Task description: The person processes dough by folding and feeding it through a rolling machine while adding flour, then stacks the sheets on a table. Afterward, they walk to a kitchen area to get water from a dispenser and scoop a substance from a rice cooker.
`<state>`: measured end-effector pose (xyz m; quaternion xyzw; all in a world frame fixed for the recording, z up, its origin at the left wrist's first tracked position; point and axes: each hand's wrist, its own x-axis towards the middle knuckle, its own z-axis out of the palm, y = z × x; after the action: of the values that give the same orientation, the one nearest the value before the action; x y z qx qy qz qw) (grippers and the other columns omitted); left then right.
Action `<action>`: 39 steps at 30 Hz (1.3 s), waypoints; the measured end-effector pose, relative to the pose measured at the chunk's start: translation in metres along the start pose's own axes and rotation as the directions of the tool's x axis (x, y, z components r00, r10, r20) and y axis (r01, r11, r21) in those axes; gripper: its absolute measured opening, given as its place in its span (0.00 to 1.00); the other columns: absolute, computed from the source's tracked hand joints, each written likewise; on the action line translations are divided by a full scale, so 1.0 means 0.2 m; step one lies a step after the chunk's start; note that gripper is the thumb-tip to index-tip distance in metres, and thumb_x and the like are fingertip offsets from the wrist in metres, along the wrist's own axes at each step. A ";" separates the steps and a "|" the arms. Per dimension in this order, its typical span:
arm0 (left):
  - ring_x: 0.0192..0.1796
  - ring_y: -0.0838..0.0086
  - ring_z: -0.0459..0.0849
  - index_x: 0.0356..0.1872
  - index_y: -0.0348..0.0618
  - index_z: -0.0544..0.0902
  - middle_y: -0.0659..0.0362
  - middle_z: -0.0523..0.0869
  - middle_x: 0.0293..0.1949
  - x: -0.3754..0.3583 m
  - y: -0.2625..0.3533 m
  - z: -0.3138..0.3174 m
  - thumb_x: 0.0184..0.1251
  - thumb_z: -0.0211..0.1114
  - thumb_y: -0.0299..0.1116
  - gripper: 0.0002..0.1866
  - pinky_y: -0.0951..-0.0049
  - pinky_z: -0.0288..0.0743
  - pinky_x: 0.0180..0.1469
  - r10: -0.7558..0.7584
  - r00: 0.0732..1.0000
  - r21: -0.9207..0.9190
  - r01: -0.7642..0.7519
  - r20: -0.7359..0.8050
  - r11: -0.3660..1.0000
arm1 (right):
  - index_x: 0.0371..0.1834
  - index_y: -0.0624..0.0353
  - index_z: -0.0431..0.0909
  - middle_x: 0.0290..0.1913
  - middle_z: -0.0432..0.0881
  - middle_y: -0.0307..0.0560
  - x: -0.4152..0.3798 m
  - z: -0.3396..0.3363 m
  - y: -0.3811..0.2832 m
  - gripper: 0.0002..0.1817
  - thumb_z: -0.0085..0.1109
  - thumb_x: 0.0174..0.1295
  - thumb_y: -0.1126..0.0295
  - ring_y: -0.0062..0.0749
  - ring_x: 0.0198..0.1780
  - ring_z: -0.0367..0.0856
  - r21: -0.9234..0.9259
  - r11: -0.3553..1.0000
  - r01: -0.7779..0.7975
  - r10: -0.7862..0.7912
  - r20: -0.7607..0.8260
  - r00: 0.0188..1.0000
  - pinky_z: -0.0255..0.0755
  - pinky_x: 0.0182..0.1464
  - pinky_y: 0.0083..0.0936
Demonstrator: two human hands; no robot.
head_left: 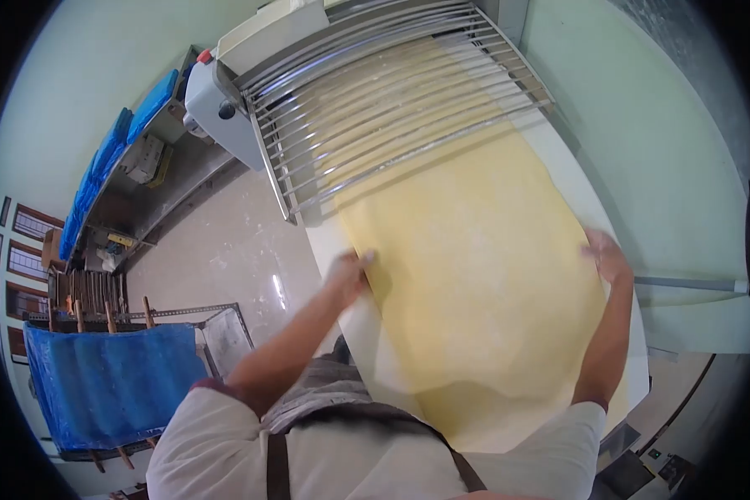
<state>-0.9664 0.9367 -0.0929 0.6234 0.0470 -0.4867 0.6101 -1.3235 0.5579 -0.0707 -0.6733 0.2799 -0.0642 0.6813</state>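
A wide, pale yellow sheet of dough (483, 267) lies along the white belt (362, 333) of a dough sheeter and runs back beneath its metal bar guard (408, 125). On the sheet's left edge is my left hand (347, 277), its thumb over the dough and its other fingers curled at the side. My right hand (608, 256) grips the opposite edge, with fingertips on the dough's margin. The near end of the sheet reaches close to my body, where my torso and sleeve partly hide it.
The sheeter's grey side housing (221, 108) carries a red button. To the left stand a metal shelf (175, 196) with blue plastic on top and a rack covered in blue plastic (117, 383). A wall (642, 125) runs close along the right side.
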 end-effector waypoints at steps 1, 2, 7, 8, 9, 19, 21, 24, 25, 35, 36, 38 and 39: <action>0.45 0.66 0.83 0.52 0.37 0.75 0.54 0.83 0.45 -0.05 -0.08 0.03 0.65 0.62 0.30 0.16 0.62 0.80 0.47 -0.001 1.000 -0.026 0.000 -0.023 1.000 | 0.56 0.70 0.71 0.49 0.80 0.47 0.02 0.00 -0.04 0.27 0.66 0.53 0.70 0.32 0.48 0.79 -0.310 0.951 -0.006 -0.008 -0.042 0.999 0.72 0.53 0.27; 0.44 0.67 0.83 0.52 0.37 0.75 0.55 0.83 0.45 -0.09 -0.14 0.07 0.64 0.63 0.29 0.16 0.65 0.80 0.45 -0.042 0.999 -0.074 0.042 -0.002 0.996 | 0.56 0.70 0.71 0.49 0.80 0.47 0.03 0.03 -0.08 0.28 0.67 0.51 0.71 0.31 0.48 0.79 -0.587 0.809 -0.029 -0.025 -0.084 0.996 0.72 0.53 0.27; 0.45 0.67 0.84 0.51 0.35 0.76 0.54 0.83 0.45 -0.06 0.21 0.06 0.63 0.64 0.28 0.16 0.66 0.80 0.48 0.150 0.987 0.012 -0.151 0.062 0.989 | 0.55 0.68 0.72 0.48 0.81 0.45 0.18 0.03 -0.44 0.27 0.67 0.51 0.73 0.30 0.48 0.79 0.035 0.994 0.102 -0.103 0.032 0.994 0.71 0.52 0.28; 0.45 0.66 0.83 0.51 0.35 0.75 0.54 0.83 0.46 -0.02 0.29 0.00 0.64 0.63 0.29 0.16 0.65 0.80 0.49 0.208 0.967 -0.071 -0.199 0.150 0.977 | 0.55 0.68 0.73 0.46 0.82 0.45 0.19 0.04 -0.51 0.25 0.65 0.52 0.74 0.31 0.46 0.80 0.114 0.987 0.113 -0.117 0.028 0.993 0.71 0.51 0.27; 0.46 0.67 0.83 0.52 0.35 0.75 0.54 0.83 0.47 0.00 0.35 -0.03 0.66 0.60 0.30 0.16 0.64 0.79 0.50 0.239 0.953 -0.073 -0.230 0.184 0.971 | 0.54 0.68 0.73 0.44 0.82 0.44 0.20 0.05 -0.54 0.23 0.63 0.53 0.74 0.31 0.45 0.80 0.194 0.974 0.121 -0.127 0.021 0.992 0.72 0.50 0.27; 0.40 0.65 0.84 0.49 0.33 0.76 0.52 0.83 0.41 -0.03 0.00 0.04 0.65 0.62 0.31 0.15 0.62 0.81 0.39 0.046 0.999 -0.024 -0.046 0.015 0.999 | 0.54 0.69 0.73 0.46 0.81 0.43 0.06 0.05 -0.08 0.22 0.62 0.57 0.69 0.28 0.49 0.77 -0.037 0.997 -0.063 0.062 -0.009 0.998 0.70 0.54 0.26; 0.38 0.68 0.83 0.49 0.32 0.76 0.53 0.83 0.40 -0.14 -0.13 0.13 0.61 0.66 0.30 0.17 0.66 0.80 0.38 0.092 0.996 -0.012 -0.093 -0.002 0.996 | 0.53 0.70 0.73 0.45 0.81 0.44 0.12 0.07 -0.13 0.24 0.64 0.55 0.68 0.28 0.48 0.78 -0.245 0.968 -0.059 0.065 0.015 0.998 0.71 0.53 0.26; 0.38 0.68 0.83 0.48 0.32 0.77 0.53 0.84 0.39 -0.18 0.01 0.15 0.61 0.67 0.30 0.17 0.67 0.80 0.38 0.158 0.987 0.073 -0.160 0.021 0.984 | 0.51 0.71 0.73 0.43 0.82 0.44 0.13 0.09 -0.35 0.24 0.65 0.53 0.68 0.27 0.45 0.80 -0.144 0.984 0.102 -0.097 0.038 0.995 0.73 0.50 0.25; 0.38 0.68 0.84 0.47 0.31 0.77 0.53 0.84 0.39 -0.17 0.15 0.13 0.61 0.67 0.29 0.16 0.67 0.80 0.38 0.180 0.983 0.126 -0.181 0.021 0.975 | 0.51 0.71 0.74 0.43 0.82 0.44 0.14 0.09 -0.48 0.24 0.65 0.52 0.68 0.27 0.44 0.81 -0.040 0.981 0.190 -0.188 0.036 0.981 0.73 0.49 0.24; 0.38 0.66 0.85 0.48 0.33 0.76 0.52 0.83 0.41 0.11 0.14 -0.01 0.66 0.61 0.33 0.15 0.64 0.83 0.38 0.181 0.983 -0.080 -0.182 -0.016 0.980 | 0.54 0.67 0.74 0.51 0.78 0.45 0.22 0.02 -0.13 0.19 0.58 0.59 0.73 0.27 0.50 0.76 0.002 0.991 -0.131 0.126 -0.283 0.951 0.74 0.49 0.25; 0.38 0.66 0.85 0.49 0.33 0.76 0.52 0.83 0.41 0.08 0.07 -0.02 0.66 0.61 0.33 0.16 0.64 0.83 0.37 0.196 0.980 -0.030 -0.196 0.011 0.980 | 0.54 0.66 0.74 0.52 0.78 0.45 0.20 0.01 -0.10 0.20 0.59 0.58 0.72 0.27 0.51 0.75 -0.012 0.987 -0.158 0.152 -0.199 0.968 0.73 0.50 0.25; 0.35 0.66 0.85 0.49 0.31 0.75 0.52 0.83 0.40 -0.04 -0.10 0.02 0.64 0.63 0.32 0.17 0.64 0.82 0.33 0.160 0.986 -0.009 -0.160 0.041 0.987 | 0.55 0.64 0.74 0.53 0.77 0.44 0.16 -0.04 -0.05 0.21 0.61 0.57 0.70 0.26 0.53 0.73 -0.060 0.975 -0.212 0.212 -0.009 0.977 0.72 0.51 0.25; 0.37 0.66 0.84 0.49 0.32 0.75 0.53 0.83 0.41 -0.12 -0.12 0.08 0.63 0.64 0.30 0.17 0.63 0.82 0.37 0.092 0.996 -0.009 -0.092 0.022 0.996 | 0.55 0.64 0.73 0.53 0.77 0.45 0.15 -0.06 -0.04 0.22 0.62 0.57 0.69 0.27 0.54 0.73 -0.143 0.973 -0.179 0.179 -0.010 0.984 0.71 0.53 0.26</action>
<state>-1.0026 0.9430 -0.0914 0.6171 0.0134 -0.4649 0.6348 -1.3023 0.5336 -0.0719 -0.6928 0.3423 0.0189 0.6344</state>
